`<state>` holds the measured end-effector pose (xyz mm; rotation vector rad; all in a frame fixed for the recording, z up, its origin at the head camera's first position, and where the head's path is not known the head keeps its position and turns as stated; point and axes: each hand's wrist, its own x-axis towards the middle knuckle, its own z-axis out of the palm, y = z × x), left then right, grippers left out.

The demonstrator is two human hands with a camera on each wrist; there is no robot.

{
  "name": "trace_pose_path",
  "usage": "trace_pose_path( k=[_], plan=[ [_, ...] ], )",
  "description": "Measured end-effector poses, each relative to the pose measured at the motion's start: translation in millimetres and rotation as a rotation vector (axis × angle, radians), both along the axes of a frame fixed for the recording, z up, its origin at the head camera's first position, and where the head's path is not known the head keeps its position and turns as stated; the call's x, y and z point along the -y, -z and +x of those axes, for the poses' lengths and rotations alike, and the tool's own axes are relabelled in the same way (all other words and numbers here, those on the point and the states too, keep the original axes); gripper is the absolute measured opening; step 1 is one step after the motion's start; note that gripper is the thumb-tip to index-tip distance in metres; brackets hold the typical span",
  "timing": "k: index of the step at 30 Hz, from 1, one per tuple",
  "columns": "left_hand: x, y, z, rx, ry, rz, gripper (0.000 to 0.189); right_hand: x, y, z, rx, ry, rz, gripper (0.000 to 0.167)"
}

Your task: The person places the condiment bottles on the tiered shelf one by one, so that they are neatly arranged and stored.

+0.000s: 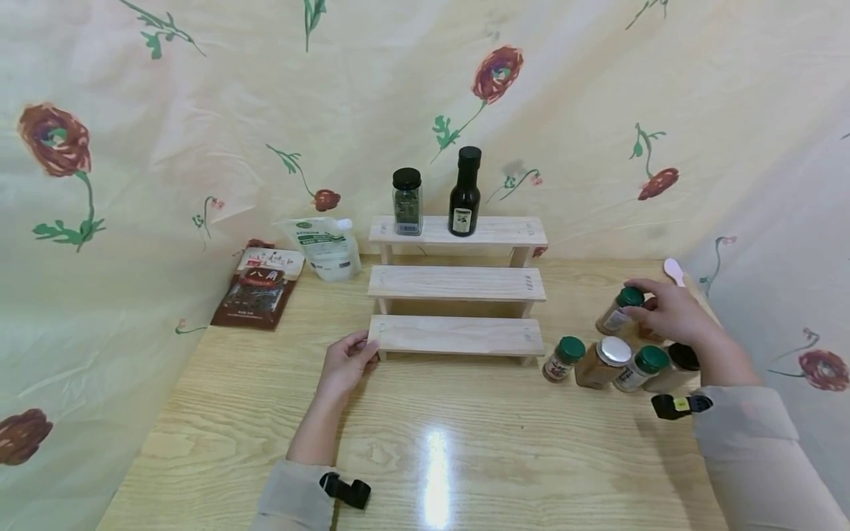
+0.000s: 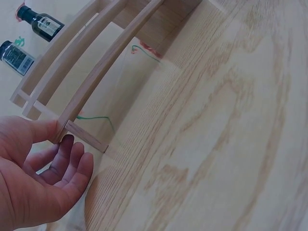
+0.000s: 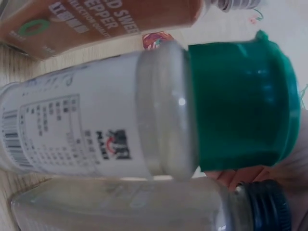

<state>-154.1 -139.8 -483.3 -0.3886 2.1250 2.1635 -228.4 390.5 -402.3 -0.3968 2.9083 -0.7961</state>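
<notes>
Head view: the right hand (image 1: 671,313) has thumb and fingers clamped on the cap of a green-topped spice jar (image 1: 613,320), to the right of a three-step wooden stand (image 1: 438,283). The left hand (image 1: 347,361) pinches the left end of the stand's lowest board, thumb above, other fingers loosely curled. At far left, a brown packet (image 1: 257,291) reads "八角"; print on the white pouch (image 1: 327,252) beside it is too small to read. From the right wrist, a reddish-brown jar (image 3: 106,21) shows the cut-off words "D SWE" and "EPPER". A white-labelled jar (image 3: 91,118), its fine print blurred, hides most of the right hand there.
</notes>
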Motion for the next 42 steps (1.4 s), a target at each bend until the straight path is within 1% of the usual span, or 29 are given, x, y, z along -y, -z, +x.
trace_pose_path(
  k=[2,6,9,13,18,21,28,35,38,42],
  plan=[
    [0.1,0.0,0.1,-0.004,0.001,0.004,0.038,1.4,-1.1,-0.3,-0.021,0.014,-0.009,0.054],
    [0.8,1.5,0.2,-0.03,0.004,0.013,0.038,4.5,-6.8,-1.4,-0.138,0.036,-0.042,0.049],
    [1.4,3.2,-0.4,-0.043,0.004,0.015,0.038,7.8,-14.3,-2.2,-0.208,0.047,-0.095,0.045],
    [1.8,3.7,-0.8,-0.019,0.001,0.011,0.038,13.3,-25.0,-3.9,-0.238,0.071,-0.179,0.045],
    [2.1,4.0,-1.8,0.008,-0.004,-0.002,0.038,24.0,-38.7,-7.5,-0.29,0.11,-0.231,0.047],
    [2.2,4.2,-2.1,0.014,-0.01,-0.007,0.038,32.2,-46.8,-9.7,-0.311,0.123,-0.268,0.049],
    [1.3,1.9,0.3,-0.003,-0.013,-0.05,0.038,53.1,-63.3,-15.8,-0.332,0.185,-0.326,0.051],
    [0.6,1.3,-0.4,0.001,-0.012,-0.049,0.039,72.7,-79.1,-26.3,-0.366,0.176,-0.369,0.048],
    [0.1,1.3,-0.7,0.002,-0.016,-0.048,0.038,82.0,-85.7,-30.7,-0.393,0.159,-0.39,0.046],
    [-0.1,1.8,-0.8,-0.001,-0.015,-0.039,0.038,94.0,-93.0,-35.4,-0.402,0.14,-0.424,0.044]
  ],
)
